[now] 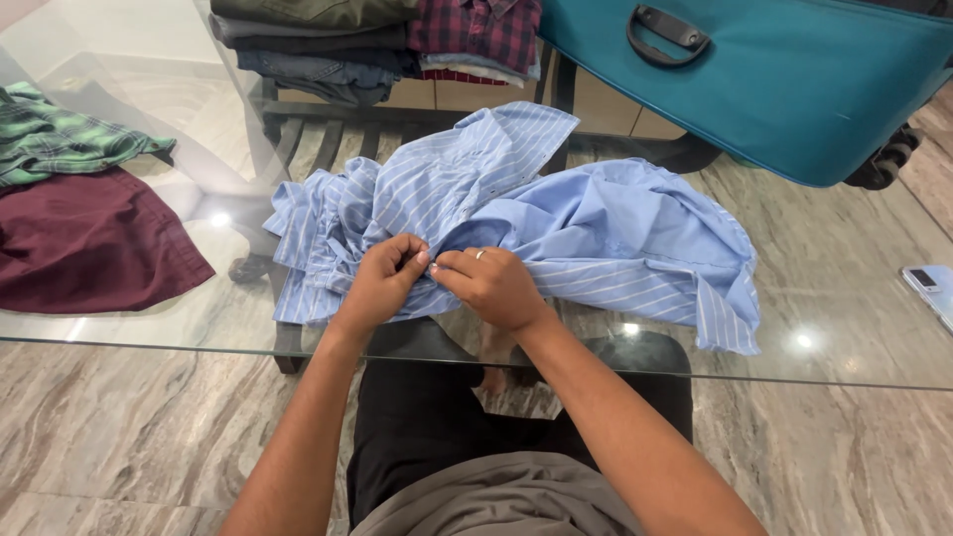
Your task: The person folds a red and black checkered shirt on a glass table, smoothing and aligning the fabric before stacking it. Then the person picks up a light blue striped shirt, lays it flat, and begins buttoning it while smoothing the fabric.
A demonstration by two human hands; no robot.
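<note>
A crumpled, soft blue striped shirt [556, 223] lies mid glass table [844, 288]. The left hand [382, 283] and right hand [491, 283] both pinch its near edge, fingertips meeting. Left of the shirt sits maroon cloth [89, 243]; behind it, a smooth teal suitcase [794, 89].

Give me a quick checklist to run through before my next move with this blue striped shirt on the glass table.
1. Both hands on the shirt: ok. Left hand and right hand pinch the blue striped shirt at its near edge, fingertips close together.
2. Shirt lying flat: not ok. It is crumpled and bunched.
3. Shirt fully on the glass table: ok.
4. Room to the left: not ok. A maroon garment and a green plaid garment lie there.
5. Phone clear of the shirt: ok, apart at the right edge.
6. Buttons done or undone: cannot tell.
</note>
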